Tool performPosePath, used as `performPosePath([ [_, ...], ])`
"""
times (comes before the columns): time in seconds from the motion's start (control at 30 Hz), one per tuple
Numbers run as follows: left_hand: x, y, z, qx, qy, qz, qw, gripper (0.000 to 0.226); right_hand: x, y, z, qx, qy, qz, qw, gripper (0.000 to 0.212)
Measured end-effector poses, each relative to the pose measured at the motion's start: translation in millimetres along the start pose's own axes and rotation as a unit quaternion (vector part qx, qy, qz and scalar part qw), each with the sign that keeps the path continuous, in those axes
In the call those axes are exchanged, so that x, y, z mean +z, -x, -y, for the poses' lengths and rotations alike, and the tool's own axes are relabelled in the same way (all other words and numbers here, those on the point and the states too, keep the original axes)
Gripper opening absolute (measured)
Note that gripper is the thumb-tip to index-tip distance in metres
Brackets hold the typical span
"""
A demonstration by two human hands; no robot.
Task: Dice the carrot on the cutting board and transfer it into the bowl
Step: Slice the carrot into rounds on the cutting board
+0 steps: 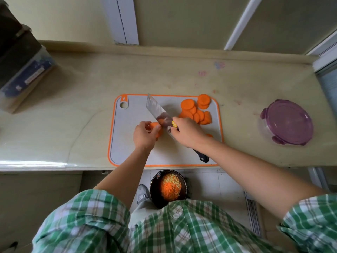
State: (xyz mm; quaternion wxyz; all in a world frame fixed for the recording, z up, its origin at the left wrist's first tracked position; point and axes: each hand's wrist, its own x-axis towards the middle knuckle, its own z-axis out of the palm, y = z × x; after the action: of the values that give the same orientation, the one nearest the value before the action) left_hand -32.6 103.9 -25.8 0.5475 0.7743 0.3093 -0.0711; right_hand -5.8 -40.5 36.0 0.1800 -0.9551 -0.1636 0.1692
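A white cutting board (127,148) with an orange rim lies on the counter. My left hand (145,135) holds a carrot piece (155,126) down on the board with curled fingers. My right hand (188,133) grips a cleaver (157,110), its blade tilted just right of the carrot piece and its dark handle end sticking out past my wrist. A pile of round carrot slices (196,110) lies at the board's far right corner. A dark bowl (168,188) with diced orange and yellow bits sits below the counter edge, near my body.
A clear container with a purple lid (287,122) stands on the counter to the right. A dark box-like appliance (20,68) sits at the far left. The beige counter (73,110) ends at a wall behind and an edge in front.
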Motion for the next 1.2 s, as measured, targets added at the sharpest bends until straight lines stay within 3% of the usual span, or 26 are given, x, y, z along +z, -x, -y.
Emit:
performPosePath([
  [0.17, 0.5, -2.4, -0.2, -0.003, 0.004, 0.0, 1.0, 0.044, -7.3, 2.0, 5.6, 0.003, 0.012, 0.021, 1.0, 0.019],
  [0.27, 0.9, -3.5, 0.1, -0.008, 0.009, -0.003, 1.0, 0.044, -13.3, 7.2, 3.8, 0.01, 0.014, 0.043, 0.999, 0.01],
  [0.43, 1.6, -4.0, -0.6, -0.011, 0.008, -0.009, 1.0, 0.043, -19.1, 9.6, 7.6, 0.035, 0.004, 0.071, 0.997, 0.036],
  [0.53, 2.1, -4.4, -2.9, -0.013, -0.008, -0.011, 1.0, 0.043, -18.1, 8.0, 14.2, 0.027, -0.003, 0.065, 0.998, 0.014],
  [0.63, 1.8, -5.3, -4.7, -0.023, 0.001, -0.011, 1.0, 0.043, -12.3, 5.6, 16.0, 0.024, 0.0, 0.05, 0.998, 0.02],
  [0.9, 2.2, -9.9, -5.1, -0.016, -0.039, -0.004, 0.999, 0.025, 4.2, -6.5, 19.3, 0.02, -0.027, 0.047, 0.998, 0.009],
  [1.2, 3.6, -14.9, -2.5, -0.013, -0.022, 0.008, 1.0, 0.026, 19.2, -15.2, 18.0, 0.028, -0.027, 0.03, 0.999, 0.008],
])
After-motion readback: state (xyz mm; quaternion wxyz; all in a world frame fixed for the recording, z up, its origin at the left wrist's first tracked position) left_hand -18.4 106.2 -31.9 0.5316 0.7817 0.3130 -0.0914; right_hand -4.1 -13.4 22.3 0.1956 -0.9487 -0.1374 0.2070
